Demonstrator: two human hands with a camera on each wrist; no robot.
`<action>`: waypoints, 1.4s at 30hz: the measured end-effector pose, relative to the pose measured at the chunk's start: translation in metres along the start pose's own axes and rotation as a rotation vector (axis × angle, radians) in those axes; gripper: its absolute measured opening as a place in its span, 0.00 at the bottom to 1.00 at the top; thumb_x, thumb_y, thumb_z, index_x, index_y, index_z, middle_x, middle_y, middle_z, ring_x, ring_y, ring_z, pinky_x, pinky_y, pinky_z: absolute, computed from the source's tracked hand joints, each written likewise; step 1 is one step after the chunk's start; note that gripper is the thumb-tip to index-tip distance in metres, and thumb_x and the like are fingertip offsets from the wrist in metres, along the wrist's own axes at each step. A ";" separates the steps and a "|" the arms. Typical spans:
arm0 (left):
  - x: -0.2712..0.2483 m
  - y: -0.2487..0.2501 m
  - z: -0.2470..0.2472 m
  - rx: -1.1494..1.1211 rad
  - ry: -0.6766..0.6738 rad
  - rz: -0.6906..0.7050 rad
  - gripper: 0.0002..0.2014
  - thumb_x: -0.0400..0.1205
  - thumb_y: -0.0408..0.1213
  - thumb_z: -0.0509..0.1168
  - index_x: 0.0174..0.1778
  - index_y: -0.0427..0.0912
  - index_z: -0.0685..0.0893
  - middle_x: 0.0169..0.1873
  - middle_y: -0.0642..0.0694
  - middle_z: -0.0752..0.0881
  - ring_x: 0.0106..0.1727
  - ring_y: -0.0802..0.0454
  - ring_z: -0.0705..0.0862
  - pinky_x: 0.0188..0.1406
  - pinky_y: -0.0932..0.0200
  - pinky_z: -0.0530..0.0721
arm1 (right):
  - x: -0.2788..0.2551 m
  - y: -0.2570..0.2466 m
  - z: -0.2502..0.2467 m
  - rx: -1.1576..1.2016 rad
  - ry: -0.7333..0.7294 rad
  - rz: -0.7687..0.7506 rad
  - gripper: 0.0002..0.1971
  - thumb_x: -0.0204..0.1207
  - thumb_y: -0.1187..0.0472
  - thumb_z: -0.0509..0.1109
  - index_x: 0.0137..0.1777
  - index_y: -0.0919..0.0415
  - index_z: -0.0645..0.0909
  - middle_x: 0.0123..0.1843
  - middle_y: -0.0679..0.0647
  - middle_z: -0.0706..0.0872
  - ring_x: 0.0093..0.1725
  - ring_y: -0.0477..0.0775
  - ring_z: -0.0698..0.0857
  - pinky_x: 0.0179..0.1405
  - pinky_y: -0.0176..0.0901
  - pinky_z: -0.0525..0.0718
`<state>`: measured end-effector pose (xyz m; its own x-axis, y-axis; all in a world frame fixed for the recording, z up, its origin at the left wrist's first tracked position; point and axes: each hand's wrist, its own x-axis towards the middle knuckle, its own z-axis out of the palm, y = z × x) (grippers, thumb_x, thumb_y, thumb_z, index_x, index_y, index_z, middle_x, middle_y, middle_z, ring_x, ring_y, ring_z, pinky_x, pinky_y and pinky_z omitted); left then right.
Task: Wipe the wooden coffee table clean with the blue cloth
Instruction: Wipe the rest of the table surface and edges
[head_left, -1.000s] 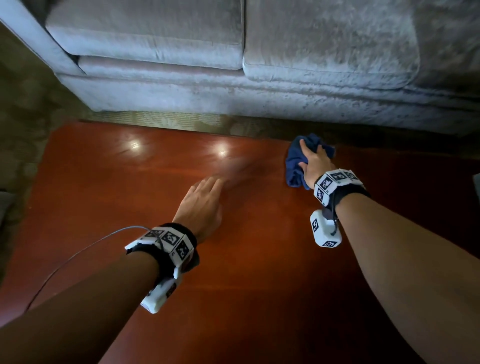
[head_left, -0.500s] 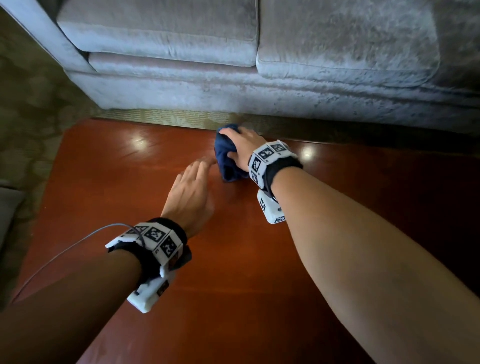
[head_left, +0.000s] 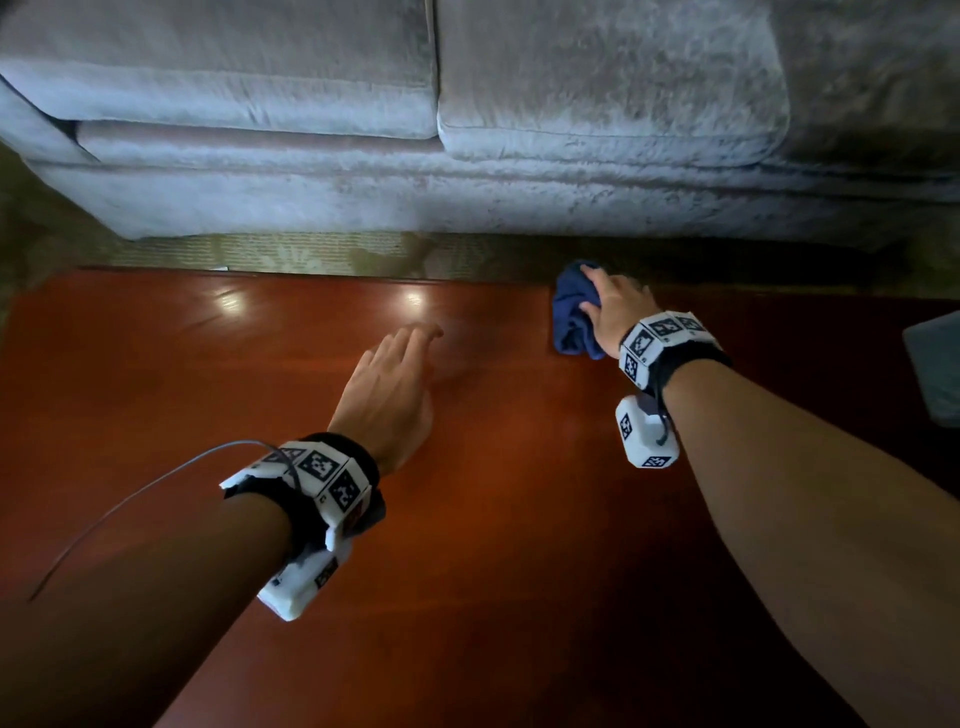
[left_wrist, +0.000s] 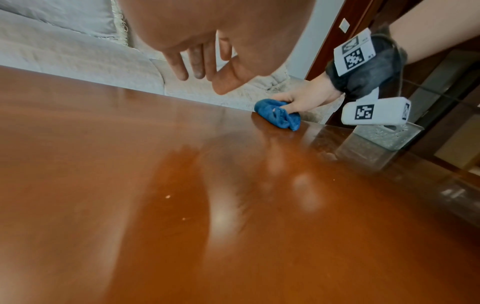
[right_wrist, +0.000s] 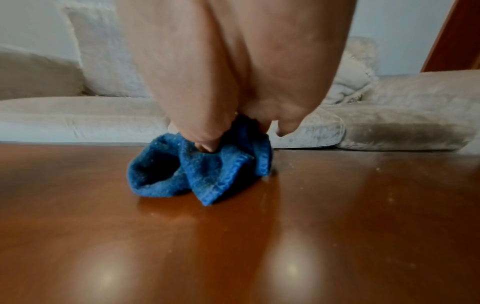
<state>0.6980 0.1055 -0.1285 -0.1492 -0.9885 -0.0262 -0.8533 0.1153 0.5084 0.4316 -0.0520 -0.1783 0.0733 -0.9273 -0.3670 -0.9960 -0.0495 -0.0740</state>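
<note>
A person's two bare forearms reach over a glossy reddish wooden coffee table (head_left: 493, 519) that fills the lower two thirds of the head view; a pale grey velvet sofa (head_left: 363, 182) runs across the top. Right of centre, at the table's far edge, the right hand (head_left: 615, 306) grips a bunched blue cloth (head_left: 571, 322), fingers curled over it and pressing it onto the wood; the right wrist view shows the thumb dug into the folds. Near the centre, the left hand (head_left: 389, 395) is above the table, holding nothing, fingers loose and nearly straight, well apart from the cloth; both wrists wear bands with black-and-white square markers.
</note>
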 end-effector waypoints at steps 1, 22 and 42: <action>0.002 0.001 0.002 0.003 -0.001 0.010 0.27 0.75 0.22 0.58 0.72 0.36 0.67 0.66 0.40 0.77 0.65 0.46 0.76 0.66 0.54 0.72 | 0.002 0.004 0.003 -0.011 -0.013 0.017 0.25 0.85 0.52 0.55 0.81 0.46 0.55 0.78 0.59 0.68 0.76 0.68 0.66 0.77 0.60 0.60; -0.098 -0.104 -0.031 0.318 -0.312 -0.051 0.41 0.76 0.54 0.55 0.83 0.41 0.48 0.83 0.46 0.54 0.83 0.55 0.47 0.80 0.59 0.40 | -0.170 -0.249 0.098 -0.126 -0.081 -0.901 0.35 0.81 0.48 0.60 0.83 0.59 0.53 0.84 0.64 0.55 0.84 0.61 0.51 0.82 0.54 0.48; -0.112 -0.113 -0.046 0.287 -0.314 -0.123 0.29 0.83 0.52 0.59 0.78 0.47 0.65 0.69 0.43 0.73 0.70 0.43 0.72 0.65 0.47 0.73 | -0.183 -0.228 0.088 0.219 -0.032 -0.713 0.35 0.77 0.76 0.64 0.81 0.50 0.62 0.84 0.53 0.59 0.84 0.53 0.54 0.74 0.48 0.71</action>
<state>0.8345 0.1987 -0.1434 -0.1441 -0.9240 -0.3542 -0.9718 0.0646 0.2269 0.6496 0.1618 -0.1756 0.7028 -0.6861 -0.1878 -0.6735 -0.5569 -0.4860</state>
